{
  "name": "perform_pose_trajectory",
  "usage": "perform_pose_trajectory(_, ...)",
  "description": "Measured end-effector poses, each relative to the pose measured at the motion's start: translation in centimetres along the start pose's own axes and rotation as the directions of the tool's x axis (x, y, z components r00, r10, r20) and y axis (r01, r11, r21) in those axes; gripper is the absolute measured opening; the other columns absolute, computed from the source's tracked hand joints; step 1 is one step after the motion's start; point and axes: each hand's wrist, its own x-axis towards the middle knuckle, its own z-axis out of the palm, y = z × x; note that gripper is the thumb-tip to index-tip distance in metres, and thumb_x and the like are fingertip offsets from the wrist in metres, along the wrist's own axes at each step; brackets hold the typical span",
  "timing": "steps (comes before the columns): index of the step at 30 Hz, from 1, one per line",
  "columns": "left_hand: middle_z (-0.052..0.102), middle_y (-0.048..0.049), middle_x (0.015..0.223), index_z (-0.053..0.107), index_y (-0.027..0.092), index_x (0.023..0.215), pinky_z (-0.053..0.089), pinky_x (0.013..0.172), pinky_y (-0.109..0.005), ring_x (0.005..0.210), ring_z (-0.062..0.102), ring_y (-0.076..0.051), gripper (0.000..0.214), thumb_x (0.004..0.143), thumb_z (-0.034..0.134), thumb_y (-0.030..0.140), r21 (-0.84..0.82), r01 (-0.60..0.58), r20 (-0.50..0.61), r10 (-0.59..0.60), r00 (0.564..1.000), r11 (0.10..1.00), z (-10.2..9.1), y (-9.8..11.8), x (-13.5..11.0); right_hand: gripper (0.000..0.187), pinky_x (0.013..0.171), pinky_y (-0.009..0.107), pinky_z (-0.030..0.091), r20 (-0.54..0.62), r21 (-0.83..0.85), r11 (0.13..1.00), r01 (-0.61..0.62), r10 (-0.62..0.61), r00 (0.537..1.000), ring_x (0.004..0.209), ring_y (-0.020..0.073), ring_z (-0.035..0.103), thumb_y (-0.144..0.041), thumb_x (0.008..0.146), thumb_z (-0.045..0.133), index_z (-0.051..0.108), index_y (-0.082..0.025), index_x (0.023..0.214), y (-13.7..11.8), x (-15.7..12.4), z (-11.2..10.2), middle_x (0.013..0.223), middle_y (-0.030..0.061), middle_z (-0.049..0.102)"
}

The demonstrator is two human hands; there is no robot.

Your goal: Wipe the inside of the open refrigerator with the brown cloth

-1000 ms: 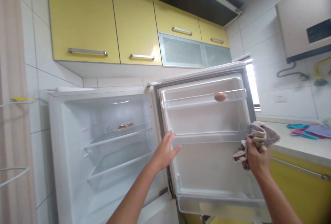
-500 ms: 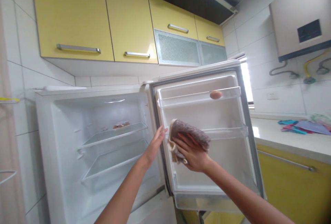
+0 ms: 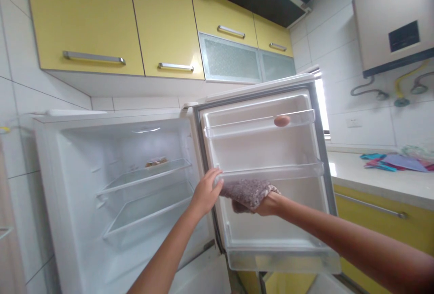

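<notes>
An open fridge door (image 3: 271, 226) faces me, with clear plastic racks on its inner side. My right hand (image 3: 266, 204) holds a grey-brown cloth (image 3: 249, 191) just under the middle door rack (image 3: 291, 172). The cloth drapes over this hand and hides most of its fingers. My left hand (image 3: 205, 192) is at the left end of that same rack, by the door's hinge side. Its fingers are stretched out with the thumb apart; whether they press on the rack I cannot tell. An egg (image 3: 281, 120) rests in the top door rack (image 3: 237, 126).
Left of the door is the fridge's inside with glass shelves (image 3: 149, 210); a small package (image 3: 156, 162) lies on the upper one. Yellow cabinets (image 3: 84, 18) hang above. On the right, colourful cloths (image 3: 395, 162) lie on the counter (image 3: 352, 181), below a water heater (image 3: 396, 22).
The cloth has moved from lying flat over the rack's left part to below it, now draped over my right hand. My left hand has shifted slightly down, its thumb now apart. The view has shifted slightly.
</notes>
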Motion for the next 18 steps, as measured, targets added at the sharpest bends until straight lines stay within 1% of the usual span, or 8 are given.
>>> perform_pose_trajectory(4, 0.053, -0.0139, 0.15, 0.057, 0.019, 0.132, 0.032, 0.123, -0.051, 0.142, 0.046, -0.024, 0.047, 0.092, 0.046, 0.041, 0.035, -0.019, 0.013, 0.018, 1.0, 0.999, 0.7, -0.4, -0.7, 0.063, 0.119, 0.028, 0.032, 0.01, -0.212, 0.954, 0.214, -0.217, 0.976, 0.137, 0.016, 0.049, -0.015, 0.087, 0.052, 0.043, -0.021, 0.149, 2.5, -4.7, -4.3, 0.149, 0.0023, 0.055)
perform_pose_trajectory(8, 0.052, -0.0123, 0.151, 0.057, 0.021, 0.132, 0.031, 0.124, -0.05, 0.143, 0.045, -0.023, 0.046, 0.093, 0.046, 0.043, 0.03, -0.005, -0.002, 0.005, 1.0, 1.0, 0.8, -0.5, -0.9, 0.072, 0.127, 0.049, 0.006, -0.129, -0.361, 0.916, -0.176, 0.138, 0.982, 0.148, 0.028, 0.033, -0.036, 0.087, 0.061, 0.036, -0.026, 0.153, 3.6, -8.8, -7.4, 0.157, 0.0067, 0.045)
perform_pose_trajectory(11, 0.05, -0.0127, 0.152, 0.056, 0.02, 0.133, 0.03, 0.124, -0.05, 0.144, 0.044, -0.024, 0.047, 0.093, 0.046, 0.043, 0.025, -0.002, 0.008, 0.002, 1.0, 1.0, 0.8, -0.5, -0.9, 0.073, 0.124, 0.058, 0.009, -0.313, -0.323, 0.803, -0.5, 0.408, 0.858, 0.149, 0.0342, 0.031, -0.036, 0.084, 0.062, 0.037, -0.027, 0.152, 3.0, -10.7, -7.1, 0.157, 0.0105, 0.044)
perform_pose_trajectory(13, 0.048, -0.0131, 0.154, 0.055, 0.02, 0.135, 0.029, 0.125, -0.05, 0.145, 0.042, -0.024, 0.048, 0.093, 0.046, 0.041, 0.014, 0.001, 0.015, -0.001, 1.0, 1.0, 0.9, -0.5, -1.0, 0.072, 0.121, 0.065, 0.013, -0.48, -0.222, 0.683, -0.696, 0.545, 0.687, 0.149, 0.039, 0.028, -0.035, 0.085, 0.059, 0.036, -0.023, 0.152, 2.3, -10.6, -5.9, 0.158, 0.0149, 0.04)
perform_pose_trajectory(14, 0.047, -0.0132, 0.155, 0.054, 0.02, 0.135, 0.028, 0.125, -0.05, 0.146, 0.041, -0.024, 0.048, 0.093, 0.046, 0.041, 0.006, 0.004, 0.017, -0.005, 1.0, 1.0, 0.9, -0.5, -1.1, 0.073, 0.119, 0.069, 0.014, -0.572, -0.136, 0.614, -0.778, 0.592, 0.568, 0.149, 0.0417, 0.026, -0.036, 0.085, 0.058, 0.035, -0.02, 0.153, 1.9, -10.0, -5.3, 0.159, 0.0172, 0.037)
perform_pose_trajectory(16, 0.045, -0.0134, 0.156, 0.053, 0.02, 0.136, 0.027, 0.125, -0.05, 0.147, 0.039, -0.024, 0.049, 0.093, 0.046, 0.04, -0.014, 0.014, 0.016, -0.014, 1.0, 1.0, 1.0, -0.5, -1.2, 0.076, 0.117, 0.072, 0.018, -0.732, 0.119, 0.472, -0.873, 0.636, 0.244, 0.149, 0.0454, 0.023, -0.039, 0.085, 0.057, 0.032, -0.016, 0.153, 1.4, -7.9, -4.3, 0.159, 0.0209, 0.033)
perform_pose_trajectory(17, 0.045, -0.0134, 0.156, 0.053, 0.02, 0.136, 0.026, 0.126, -0.049, 0.147, 0.038, -0.024, 0.049, 0.093, 0.045, 0.04, -0.024, 0.017, 0.017, -0.017, 1.0, 1.0, 1.0, -0.6, -1.2, 0.077, 0.116, 0.07, 0.021, -0.768, 0.276, 0.415, -0.867, 0.637, 0.061, 0.147, 0.0453, 0.026, -0.039, 0.085, 0.056, 0.031, -0.014, 0.153, 1.3, -6.5, -3.9, 0.157, 0.0222, 0.036)
perform_pose_trajectory(18, 0.044, -0.0133, 0.156, 0.053, 0.02, 0.137, 0.026, 0.126, -0.049, 0.147, 0.038, -0.023, 0.049, 0.093, 0.045, 0.04, -0.033, 0.019, 0.018, -0.019, 1.0, 0.999, 1.0, -0.6, -1.2, 0.075, 0.115, 0.068, 0.027, -0.756, 0.421, 0.388, -0.82, 0.649, -0.08, 0.144, 0.0437, 0.033, -0.04, 0.085, 0.053, 0.03, -0.014, 0.152, 1.4, -5.1, -3.7, 0.153, 0.0232, 0.039)
